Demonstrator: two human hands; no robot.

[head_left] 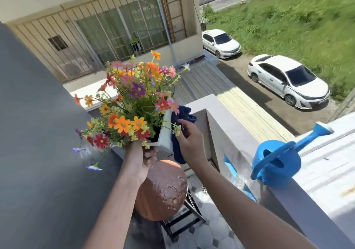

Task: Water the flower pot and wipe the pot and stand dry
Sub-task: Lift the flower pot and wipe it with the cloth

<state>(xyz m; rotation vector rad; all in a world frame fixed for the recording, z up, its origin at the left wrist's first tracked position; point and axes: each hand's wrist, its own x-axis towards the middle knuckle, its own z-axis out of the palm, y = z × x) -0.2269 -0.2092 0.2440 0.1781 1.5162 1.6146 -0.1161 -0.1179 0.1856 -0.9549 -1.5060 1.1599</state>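
A white square flower pot point(165, 133) full of colourful flowers point(132, 102) is lifted off the stand and tilted to the left. My left hand point(143, 158) grips the pot's near rim from below. My right hand point(189, 137) presses a dark blue cloth point(177, 146) against the pot's right outer side. Below the pot stands a round wooden stool point(163, 191) on a black frame, its top wet with patches of water.
A blue watering can point(276, 162) sits on the white balcony wall point(240, 133) to the right, spout pointing away. A dark grey wall point(38, 133) runs along the left. Tiled floor with a drain point(205, 189) lies below. Parked cars are far below outside.
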